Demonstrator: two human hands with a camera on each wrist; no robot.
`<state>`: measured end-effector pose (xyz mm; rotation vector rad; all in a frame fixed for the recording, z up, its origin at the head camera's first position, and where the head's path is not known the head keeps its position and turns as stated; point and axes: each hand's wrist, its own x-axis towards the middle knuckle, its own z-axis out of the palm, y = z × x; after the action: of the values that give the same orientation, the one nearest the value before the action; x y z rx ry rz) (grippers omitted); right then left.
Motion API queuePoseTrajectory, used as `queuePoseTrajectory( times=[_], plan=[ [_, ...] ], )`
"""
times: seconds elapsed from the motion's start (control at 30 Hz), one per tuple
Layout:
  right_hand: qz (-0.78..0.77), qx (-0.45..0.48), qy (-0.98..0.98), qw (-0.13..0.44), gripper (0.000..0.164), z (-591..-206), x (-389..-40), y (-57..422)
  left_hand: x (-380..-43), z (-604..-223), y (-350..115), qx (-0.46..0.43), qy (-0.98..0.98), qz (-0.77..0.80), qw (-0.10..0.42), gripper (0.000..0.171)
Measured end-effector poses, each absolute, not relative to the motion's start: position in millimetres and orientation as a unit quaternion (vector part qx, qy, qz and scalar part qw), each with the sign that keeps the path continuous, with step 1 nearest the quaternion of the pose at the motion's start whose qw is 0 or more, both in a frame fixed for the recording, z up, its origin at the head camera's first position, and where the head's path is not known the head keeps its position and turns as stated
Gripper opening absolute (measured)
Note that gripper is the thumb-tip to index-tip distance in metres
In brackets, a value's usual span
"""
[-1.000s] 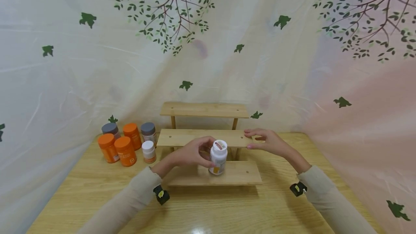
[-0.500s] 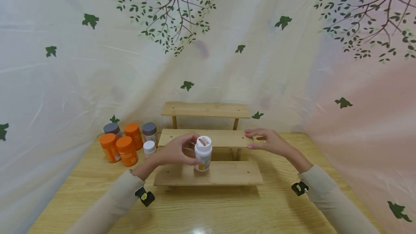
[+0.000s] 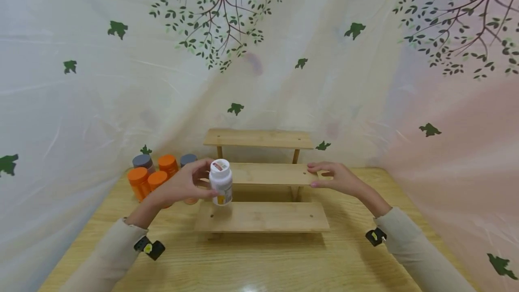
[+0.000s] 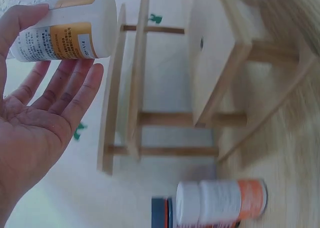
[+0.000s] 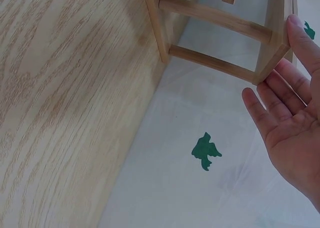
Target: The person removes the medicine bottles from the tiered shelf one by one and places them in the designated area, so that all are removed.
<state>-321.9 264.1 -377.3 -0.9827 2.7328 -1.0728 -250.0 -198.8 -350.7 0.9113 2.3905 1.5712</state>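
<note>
My left hand holds a white pill bottle upright between thumb and fingers. The bottle is in the air, over the left end of a three-tier wooden shelf. In the left wrist view the bottle's orange-and-white label faces the camera, and the fingers reach behind it. My right hand grips the right end of the middle tier. The right wrist view shows the thumb on one edge of that board and fingers at the opposite edge.
Orange bottles and grey-lidded bottles stand on the table left of the shelf, partly hidden by my left hand. A small white-capped bottle stands beside them. A leaf-printed curtain closes off the back and sides.
My left hand has carried the white pill bottle leftward and slightly up, from the middle of the lowest tier to its left end. The right hand keeps its hold on the shelf.
</note>
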Motion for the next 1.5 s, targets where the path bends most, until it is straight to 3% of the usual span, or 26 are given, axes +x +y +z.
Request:
queuePoseTrajectory(
  times=[0.53, 1.0, 1.5],
  plan=[
    [-0.341, -0.316, 0.885, 0.029, 0.048, -377, -324, 265, -234, -348, -268, 0.251, 0.827, 0.503, 0.006, 0.057],
    [-0.345, -0.319, 0.882, 0.027, 0.049, -377, -323, 265, -231, -355, -306, 0.216, 0.848, 0.484, 0.008, 0.052],
    [-0.345, -0.319, 0.882, 0.026, 0.047, -378, -324, 266, -225, -371, -329, 0.202, 0.865, 0.458, -0.007, 0.058]
  ],
)
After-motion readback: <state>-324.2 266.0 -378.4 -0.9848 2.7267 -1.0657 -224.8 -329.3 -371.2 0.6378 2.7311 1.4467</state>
